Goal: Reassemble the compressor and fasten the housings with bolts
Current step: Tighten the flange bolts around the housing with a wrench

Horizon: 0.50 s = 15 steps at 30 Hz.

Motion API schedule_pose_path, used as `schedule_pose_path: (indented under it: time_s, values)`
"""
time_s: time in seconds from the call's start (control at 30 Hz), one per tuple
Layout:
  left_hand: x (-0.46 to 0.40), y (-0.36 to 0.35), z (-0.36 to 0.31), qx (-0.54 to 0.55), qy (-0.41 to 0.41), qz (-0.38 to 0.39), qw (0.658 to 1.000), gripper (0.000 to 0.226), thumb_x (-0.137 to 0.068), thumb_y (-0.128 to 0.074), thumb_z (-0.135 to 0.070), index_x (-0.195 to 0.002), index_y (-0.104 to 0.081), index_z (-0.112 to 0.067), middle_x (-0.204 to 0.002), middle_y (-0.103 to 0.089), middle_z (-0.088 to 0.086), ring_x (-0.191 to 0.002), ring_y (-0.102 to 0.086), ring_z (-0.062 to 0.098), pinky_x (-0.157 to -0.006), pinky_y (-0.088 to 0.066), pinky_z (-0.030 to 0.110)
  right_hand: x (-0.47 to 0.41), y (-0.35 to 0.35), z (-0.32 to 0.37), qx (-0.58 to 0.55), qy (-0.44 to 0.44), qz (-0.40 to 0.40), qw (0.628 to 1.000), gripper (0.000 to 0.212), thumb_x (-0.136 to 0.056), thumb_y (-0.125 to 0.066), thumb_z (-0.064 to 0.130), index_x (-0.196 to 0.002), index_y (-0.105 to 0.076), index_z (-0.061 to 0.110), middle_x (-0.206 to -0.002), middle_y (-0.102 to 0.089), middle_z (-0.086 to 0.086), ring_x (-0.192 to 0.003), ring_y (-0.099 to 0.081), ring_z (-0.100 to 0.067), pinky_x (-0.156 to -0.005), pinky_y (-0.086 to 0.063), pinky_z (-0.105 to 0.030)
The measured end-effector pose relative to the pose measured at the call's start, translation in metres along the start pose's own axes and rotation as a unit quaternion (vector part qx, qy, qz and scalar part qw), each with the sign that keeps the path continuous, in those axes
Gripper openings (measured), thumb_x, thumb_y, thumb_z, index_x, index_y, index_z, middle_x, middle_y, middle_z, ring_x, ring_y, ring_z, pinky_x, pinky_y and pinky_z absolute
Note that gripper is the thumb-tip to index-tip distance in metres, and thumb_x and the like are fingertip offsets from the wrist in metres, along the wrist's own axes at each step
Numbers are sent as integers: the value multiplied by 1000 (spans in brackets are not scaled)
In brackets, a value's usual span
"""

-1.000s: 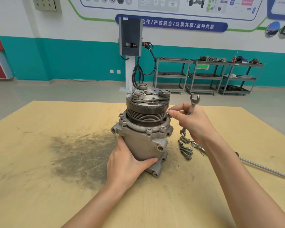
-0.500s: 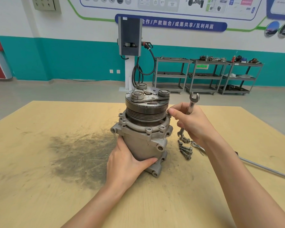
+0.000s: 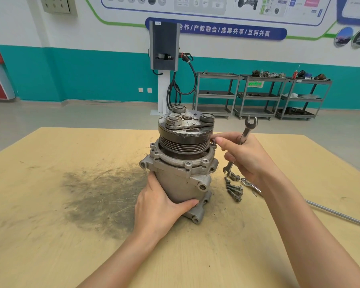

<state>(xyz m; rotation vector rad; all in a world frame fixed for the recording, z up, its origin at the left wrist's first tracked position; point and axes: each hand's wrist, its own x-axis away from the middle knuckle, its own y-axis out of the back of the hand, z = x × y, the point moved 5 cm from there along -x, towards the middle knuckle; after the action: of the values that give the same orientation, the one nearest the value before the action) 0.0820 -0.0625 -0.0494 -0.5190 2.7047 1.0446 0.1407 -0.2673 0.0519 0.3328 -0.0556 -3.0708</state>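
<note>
Left hand [image 3: 160,206] clasps compressor [image 3: 183,163]; right hand [image 3: 245,156] holds wrench [image 3: 246,132], fingertips perhaps pinching a flange bolt.

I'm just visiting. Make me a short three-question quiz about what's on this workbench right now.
1. True or false: the left hand grips the compressor body.
2. Which tool does the right hand hold? A hammer; B wrench; C pliers.
3. Fill in: the loose bolts lie on the table to the compressor's ____.

Key: 1 true; 2 B; 3 right.
</note>
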Motion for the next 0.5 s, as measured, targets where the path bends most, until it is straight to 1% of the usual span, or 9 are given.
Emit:
schedule_pose_path:
  time_s: [0.1, 0.2, 0.3, 0.37, 0.4, 0.5]
  values:
    - [0, 0, 0, 1, -1, 1, 1000, 118, -41, -76, -77, -135, -27, -24, -126, -61, -2, -116, -59, 28, -84, -50, 40, 0, -1, 0, 30, -2, -15, 999, 10, -88, -70, 10, -78, -70, 12, -88, -63, -11, -68, -41, -14, -51, -34, -19]
    - [0, 0, 0, -1, -1, 0, 1000, 121, -41, -74, -79, -137, -26, -24, -127, -61, -1, -117, -58, 28, -85, -50, 40, 0, -3, 0, 60, 5, -28, 998, 13, -86, -73, 16, -76, -64, 13, -80, -62, -3, -71, -46, -11, -56, -35, -22]
    - [0, 0, 1, -4, -1, 0, 1000, 121, -41, -74, -78, -137, -27, -24, -127, -62, 0, -117, -59, 29, -85, -50, 40, 1, -1, 1, 36, -9, -22, 999, 10, -88, -70, 16, -78, -70, 16, -73, -66, 9, -73, -48, -8, -60, -33, -23]
    - [0, 0, 1, -4, 0, -2, 1000, 121, -40, -74, -78, -137, -27, -24, -126, -62, 0, -116, -59, 29, -85, -50, 40, 2, 0, 1, 21, -24, -7, 999, 12, -90, -67, 13, -82, -74, 19, -78, -71, 11, -74, -50, -5, -62, -32, -23]
    - [0, 0, 1, -4, 0, -2, 1000, 121, -40, -74, -79, -137, -27, -24, -125, -62, -1, -116, -59, 29, -84, -50, 40, 2, 0, 1, 14, -26, 0, 1000, 14, -90, -67, 12, -82, -75, 19, -81, -73, 9, -74, -50, -5, -61, -32, -23]
    - [0, 0, 1, -4, 0, -2, 1000, 122, -38, -71, -81, -136, -27, -24, -124, -63, -1, -115, -59, 29, -83, -50, 39, 0, -2, 0, 9, -15, -10, 1000, 10, -87, -69, 8, -78, -71, 12, -88, -70, -7, -66, -48, -6, -51, -32, -16]
